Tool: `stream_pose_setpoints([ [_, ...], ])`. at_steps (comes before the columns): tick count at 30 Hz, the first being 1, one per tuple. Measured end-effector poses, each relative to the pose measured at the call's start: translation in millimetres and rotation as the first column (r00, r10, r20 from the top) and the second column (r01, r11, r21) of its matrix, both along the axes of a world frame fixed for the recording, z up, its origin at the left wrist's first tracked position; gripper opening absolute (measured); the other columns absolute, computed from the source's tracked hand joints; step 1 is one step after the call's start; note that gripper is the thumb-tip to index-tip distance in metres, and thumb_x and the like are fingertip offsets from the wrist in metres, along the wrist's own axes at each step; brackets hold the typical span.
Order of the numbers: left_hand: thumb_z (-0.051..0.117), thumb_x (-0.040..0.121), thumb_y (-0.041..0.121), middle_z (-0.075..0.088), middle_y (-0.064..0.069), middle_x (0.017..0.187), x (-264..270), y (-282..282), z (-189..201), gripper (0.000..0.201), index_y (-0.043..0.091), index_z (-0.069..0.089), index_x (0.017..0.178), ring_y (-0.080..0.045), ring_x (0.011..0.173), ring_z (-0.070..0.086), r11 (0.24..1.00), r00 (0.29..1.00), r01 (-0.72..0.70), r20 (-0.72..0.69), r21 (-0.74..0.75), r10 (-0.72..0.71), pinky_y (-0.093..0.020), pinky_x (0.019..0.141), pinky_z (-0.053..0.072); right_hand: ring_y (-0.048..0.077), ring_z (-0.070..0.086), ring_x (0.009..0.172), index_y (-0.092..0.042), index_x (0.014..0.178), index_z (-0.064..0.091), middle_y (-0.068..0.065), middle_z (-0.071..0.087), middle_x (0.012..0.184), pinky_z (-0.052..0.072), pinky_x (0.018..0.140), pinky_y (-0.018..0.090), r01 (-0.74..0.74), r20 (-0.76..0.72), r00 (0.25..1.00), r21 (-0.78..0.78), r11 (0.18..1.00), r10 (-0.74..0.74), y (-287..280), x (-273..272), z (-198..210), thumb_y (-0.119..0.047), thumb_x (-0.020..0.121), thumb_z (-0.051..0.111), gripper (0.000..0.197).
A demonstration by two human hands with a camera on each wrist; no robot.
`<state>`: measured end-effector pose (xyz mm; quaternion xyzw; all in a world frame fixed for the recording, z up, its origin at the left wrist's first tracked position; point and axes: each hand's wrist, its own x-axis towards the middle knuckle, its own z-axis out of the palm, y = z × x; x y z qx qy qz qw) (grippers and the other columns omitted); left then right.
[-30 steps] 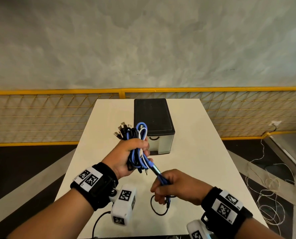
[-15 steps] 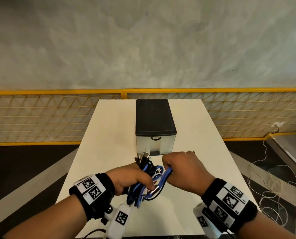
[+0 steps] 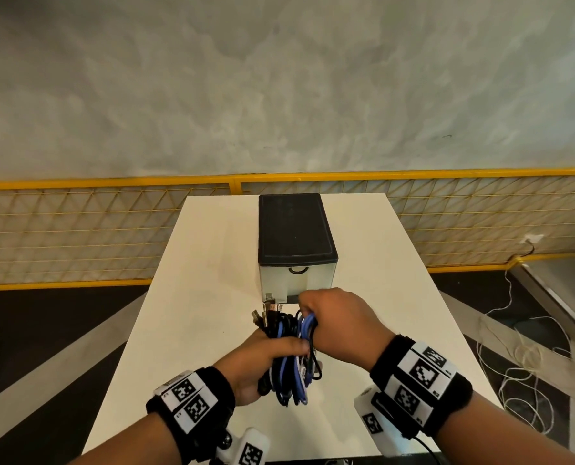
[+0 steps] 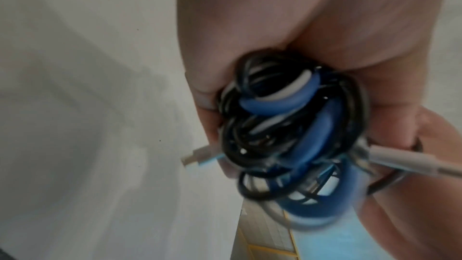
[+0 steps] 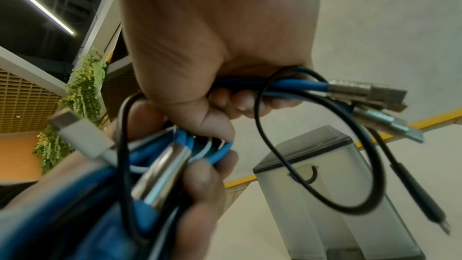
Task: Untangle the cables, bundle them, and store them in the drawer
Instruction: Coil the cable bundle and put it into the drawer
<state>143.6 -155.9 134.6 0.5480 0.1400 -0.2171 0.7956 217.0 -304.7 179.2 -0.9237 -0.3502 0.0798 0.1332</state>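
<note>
A bundle of blue, black and white cables (image 3: 287, 357) hangs above the near part of the white table (image 3: 209, 270). My left hand (image 3: 262, 357) grips the bundle's middle from the left. My right hand (image 3: 329, 317) grips the blue and black strands at its top right. Metal plugs (image 3: 266, 308) stick out at the upper left. In the left wrist view the coiled cables (image 4: 295, 139) fill the fist. In the right wrist view blue cables (image 5: 287, 86) pass through the curled fingers, plug ends (image 5: 370, 94) pointing right. The small drawer box (image 3: 297, 243), black-topped, stands shut just beyond the hands.
A yellow mesh fence (image 3: 78, 229) runs behind the table. Loose white cord (image 3: 527, 357) lies on the dark floor to the right. The drawer front (image 5: 325, 185) with its black handle faces the hands.
The bundle came down from in front of the drawer box toward me. My right hand rose from the trailing cable ends to the top of the bundle and closed on it.
</note>
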Motion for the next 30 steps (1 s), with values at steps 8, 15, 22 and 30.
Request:
stream_pose_setpoints([
  [8, 0.076, 0.075, 0.013, 0.070, -0.020, 0.088, 10.5, -1.0, 9.6, 0.021, 0.011, 0.075, 0.096, -0.034, 0.082, 0.069, 0.992, 0.998, -0.008, 0.066, 0.126, -0.001, -0.044, 0.075, 0.056, 0.023, 0.051, 0.066, -0.022, 0.082, 0.043, -0.007, 0.048, 0.072, 0.036, 0.054, 0.030, 0.058, 0.059, 0.997, -0.024, 0.998, -0.057, 4.2, 2.1, -8.1, -0.019, 0.076, 0.053, 0.012],
  [15, 0.067, 0.077, -0.006, 0.059, -0.020, 0.076, 11.0, -1.0, 8.1, 0.010, 0.001, 0.064, 0.084, -0.030, 0.060, 0.060, 0.971, 0.999, 0.023, 0.016, 0.238, -0.028, -0.033, 0.058, 0.054, 0.023, 0.052, 0.070, -0.024, 0.093, 0.042, 0.000, 0.057, 0.082, 0.035, 0.052, 0.029, 0.004, -0.167, 0.986, 0.112, 0.994, 0.015, -2.3, 14.3, -14.6, -0.002, 0.076, 0.058, 0.032],
  [22, 0.071, 0.070, 0.000, 0.061, -0.023, 0.072, 15.7, 17.6, 8.6, 0.012, -0.004, 0.067, 0.081, -0.031, 0.058, 0.060, 0.975, 0.996, -0.090, 0.008, 0.205, 0.090, -0.032, 0.055, 0.053, 0.013, 0.067, 0.071, -0.015, 0.098, 0.066, 0.008, 0.072, 0.082, 0.054, 0.074, 0.031, 0.099, -0.585, 0.809, 0.238, 0.966, 0.061, -28.6, 40.9, -2.3, -0.014, 0.088, 0.065, 0.010],
  [30, 0.066, 0.077, 0.000, 0.062, -0.023, 0.072, 33.4, 25.9, 27.4, 0.007, -0.006, 0.067, 0.079, -0.032, 0.056, 0.060, 0.963, 0.978, -0.205, 0.081, 0.173, 0.194, -0.033, 0.052, 0.054, 0.020, 0.064, 0.071, -0.011, 0.109, 0.060, 0.006, 0.067, 0.080, 0.049, 0.061, 0.033, 0.283, -0.798, 0.602, 0.252, 0.925, 0.033, -30.3, 32.8, -19.2, -0.005, 0.074, 0.067, 0.036],
])
